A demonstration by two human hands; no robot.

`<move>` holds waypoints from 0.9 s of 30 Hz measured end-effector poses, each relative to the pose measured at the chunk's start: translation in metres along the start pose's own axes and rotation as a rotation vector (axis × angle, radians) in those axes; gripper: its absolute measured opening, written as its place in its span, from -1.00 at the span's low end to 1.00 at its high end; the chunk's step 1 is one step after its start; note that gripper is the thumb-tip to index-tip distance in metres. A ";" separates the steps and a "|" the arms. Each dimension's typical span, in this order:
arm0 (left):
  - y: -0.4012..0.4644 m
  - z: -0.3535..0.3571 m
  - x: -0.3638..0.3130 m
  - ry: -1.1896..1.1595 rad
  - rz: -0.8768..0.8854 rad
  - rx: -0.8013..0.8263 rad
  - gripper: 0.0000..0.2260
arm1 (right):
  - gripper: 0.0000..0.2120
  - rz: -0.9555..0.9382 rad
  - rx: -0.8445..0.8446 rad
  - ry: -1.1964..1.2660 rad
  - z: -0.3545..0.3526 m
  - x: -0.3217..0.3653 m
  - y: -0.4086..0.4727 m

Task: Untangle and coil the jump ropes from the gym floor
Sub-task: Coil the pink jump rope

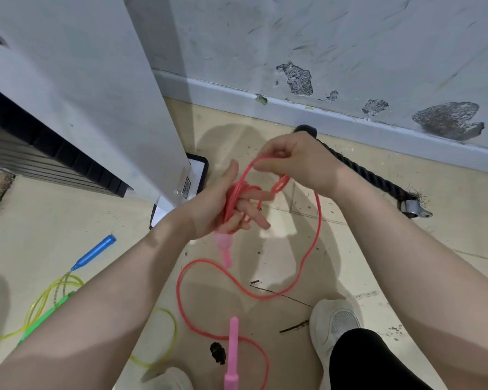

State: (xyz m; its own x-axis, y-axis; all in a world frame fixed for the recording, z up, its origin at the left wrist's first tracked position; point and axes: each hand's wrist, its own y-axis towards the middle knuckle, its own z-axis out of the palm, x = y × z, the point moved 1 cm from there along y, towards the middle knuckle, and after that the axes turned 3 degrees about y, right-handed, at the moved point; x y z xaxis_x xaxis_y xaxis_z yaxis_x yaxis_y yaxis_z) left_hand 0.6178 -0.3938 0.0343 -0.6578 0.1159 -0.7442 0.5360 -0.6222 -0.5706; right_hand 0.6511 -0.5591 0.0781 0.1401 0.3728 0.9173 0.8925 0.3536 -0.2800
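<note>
A red jump rope [307,254] is partly wound in loops around my left hand [223,201], whose fingers stick out through the coil. One pink handle [224,249] hangs just below that hand. My right hand [296,164] pinches a loop of the red rope above the coil. The rope's free length drops to the floor, curves in a wide bend and ends at the second pink handle [233,353] near the bottom edge. A yellow rope [48,294] with a green handle [48,313] lies on the floor at the left, partly hidden by my left forearm.
A blue handle [95,251] lies on the floor beside the yellow rope. A thick black battle rope [372,175] runs along the scuffed wall at the right. A white cabinet [96,94] stands at the left. My white shoe [333,325] is at bottom right.
</note>
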 end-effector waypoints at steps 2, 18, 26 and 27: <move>-0.002 -0.004 -0.008 -0.065 0.076 0.209 -0.25 | -0.86 0.042 -0.071 0.091 0.002 -0.013 0.002; 0.006 -0.036 0.009 0.092 0.217 -0.687 -0.85 | -0.84 0.248 0.822 -0.491 0.049 -0.006 -0.026; -0.002 -0.012 0.007 0.077 -0.117 -0.006 -0.14 | -0.84 -0.038 -0.306 0.058 -0.011 0.003 -0.001; -0.001 -0.008 0.002 0.022 -0.087 0.083 -0.14 | -0.81 -0.027 -0.378 0.073 -0.013 -0.005 0.001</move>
State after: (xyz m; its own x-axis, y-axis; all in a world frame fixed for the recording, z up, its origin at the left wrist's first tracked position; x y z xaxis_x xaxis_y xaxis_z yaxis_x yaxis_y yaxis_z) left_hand 0.6203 -0.3869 0.0302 -0.6875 0.1890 -0.7012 0.4308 -0.6712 -0.6033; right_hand 0.6566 -0.5714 0.0766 0.1323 0.3010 0.9444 0.9895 0.0160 -0.1437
